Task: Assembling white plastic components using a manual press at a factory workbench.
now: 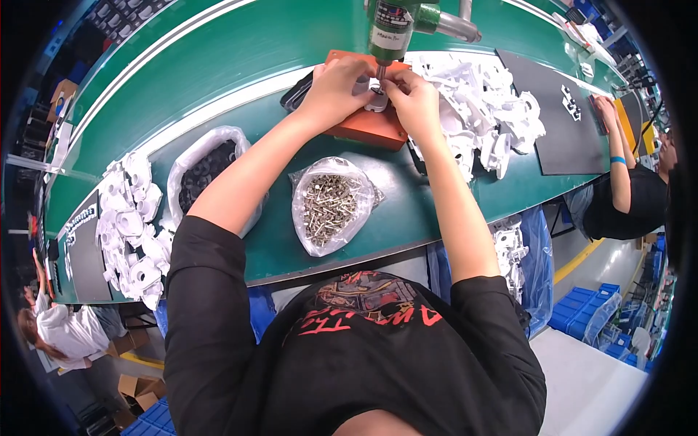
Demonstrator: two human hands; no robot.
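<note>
Under the spindle of a green press [392,33], a small white plastic part [376,102] with a dark piece on top sits on an orange block [368,131]. My left hand [338,91] grips this part from the left, its thumb and fingers curled around the near side. From the right, my right hand [412,94] closes thumb and forefinger at the part's upper edge, close to the spindle tip. The fingers partly hide where they touch it. In front of the block lies an open clear bag of metal pins or screws [331,207].
White plastic parts are heaped at right [476,109] and left [131,225]. A bag of dark round pieces [207,171] lies beside my left forearm. A black mat [556,120] lies farther right, where a co-worker's hand [605,109] rests. Another person [73,327] sits far left.
</note>
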